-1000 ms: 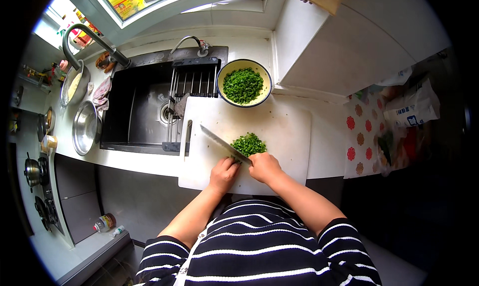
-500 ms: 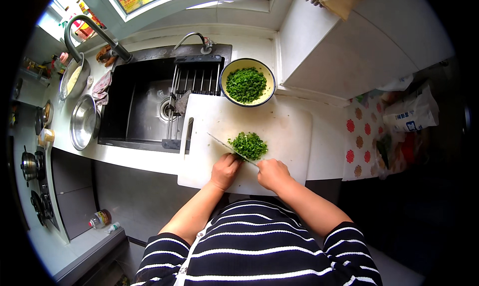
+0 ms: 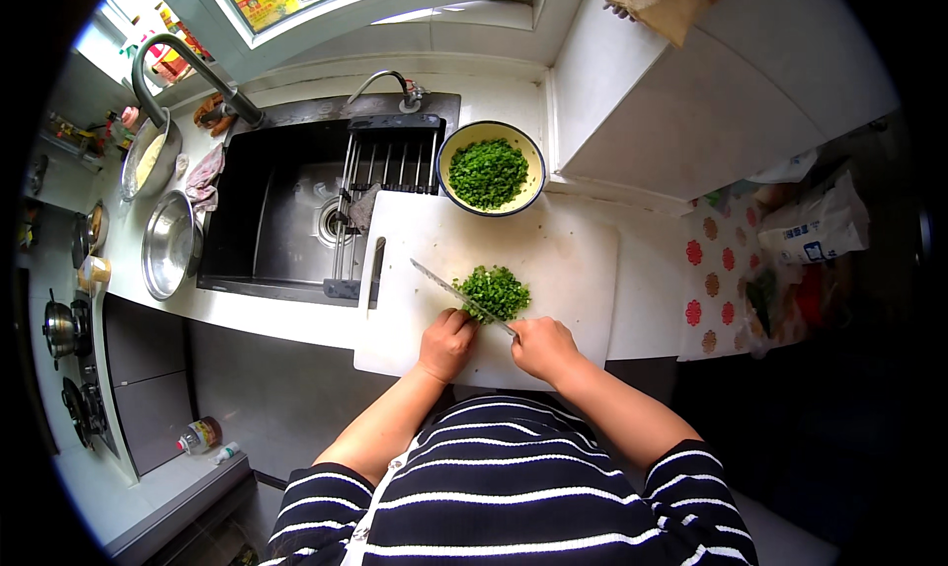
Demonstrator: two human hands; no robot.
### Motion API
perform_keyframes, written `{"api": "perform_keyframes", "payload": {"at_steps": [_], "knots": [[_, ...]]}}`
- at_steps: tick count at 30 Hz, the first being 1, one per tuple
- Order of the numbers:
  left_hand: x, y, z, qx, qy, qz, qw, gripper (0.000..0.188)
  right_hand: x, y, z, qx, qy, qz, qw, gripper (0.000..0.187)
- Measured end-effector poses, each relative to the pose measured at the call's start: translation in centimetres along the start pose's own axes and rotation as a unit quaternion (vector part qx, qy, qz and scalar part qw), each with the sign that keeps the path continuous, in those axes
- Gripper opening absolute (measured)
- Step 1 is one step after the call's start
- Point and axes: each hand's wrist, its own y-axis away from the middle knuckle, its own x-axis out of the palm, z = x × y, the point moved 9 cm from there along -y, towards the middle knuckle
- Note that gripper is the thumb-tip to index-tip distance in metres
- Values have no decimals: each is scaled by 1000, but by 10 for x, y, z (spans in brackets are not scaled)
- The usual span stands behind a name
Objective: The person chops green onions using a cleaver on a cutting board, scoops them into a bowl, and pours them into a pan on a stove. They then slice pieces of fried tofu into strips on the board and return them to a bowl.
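On the white cutting board [image 3: 553,260], which lies on the pale worktop [image 3: 647,299] with its left end over the edge of the dark sink [image 3: 286,210], a small heap of chopped green herbs [image 3: 494,291] is seen near the middle. A kitchen knife [image 3: 456,294] is laid slantwise across the near side of the heap, its blade running up and to the left from the right hand [image 3: 541,349], which is closed around the handle. The left hand [image 3: 446,344] is curled into a loose fist just beside the heap (knuckles toward the blade), and whether it presses on the greens or on the board cannot be told. Both hands are set close together at the near edge of the board.

Beyond the board, touching its far edge, a yellow bowl [image 3: 491,168] filled with more chopped greens is placed. A drying rack [image 3: 385,186] is fitted over the right part of the sink, and a curved tap [image 3: 385,80] stands behind it. To the left of the sink two steel bowls [image 3: 170,245] are kept on the worktop, well apart from the hands
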Motion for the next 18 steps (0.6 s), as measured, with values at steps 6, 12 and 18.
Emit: {"api": "perform_keyframes", "payload": {"at_steps": [6, 12, 18], "knots": [[0, 1, -1, 7, 10, -10, 1000, 13, 1, 8, -4, 13, 35, 47, 998, 20], [2, 2, 2, 0, 5, 1, 1000, 10, 26, -21, 2, 17, 27, 29, 999, 21], [1, 3, 3, -9, 5, 0, 1000, 10, 16, -27, 8, -8, -39, -3, 999, 25]]}}
